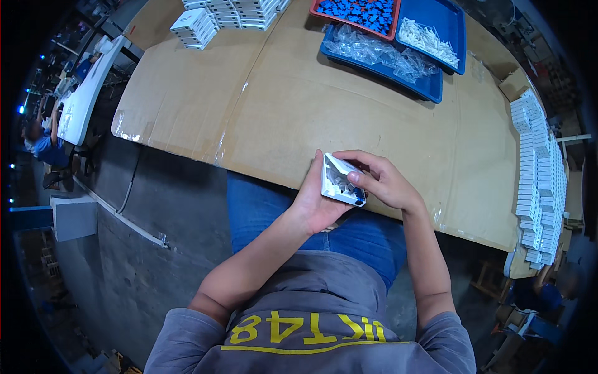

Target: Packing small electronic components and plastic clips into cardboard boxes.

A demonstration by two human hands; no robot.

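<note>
Wrapped around an open white rectangular box (326, 179), the left hand (309, 202) held it at the near edge of the brown cardboard-covered table (280, 93). The right hand (389, 182) touched its rim; whether it pinched anything, I couldn't tell. Near the far edge sat 1 red plastic tray (397, 20) and 2 blue ones (432, 92).

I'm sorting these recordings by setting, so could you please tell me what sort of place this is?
Probably an assembly workshop: stacks of white cases on a cardboard-covered worktable, a red tray of small blue parts, and another person at a white table.
</note>
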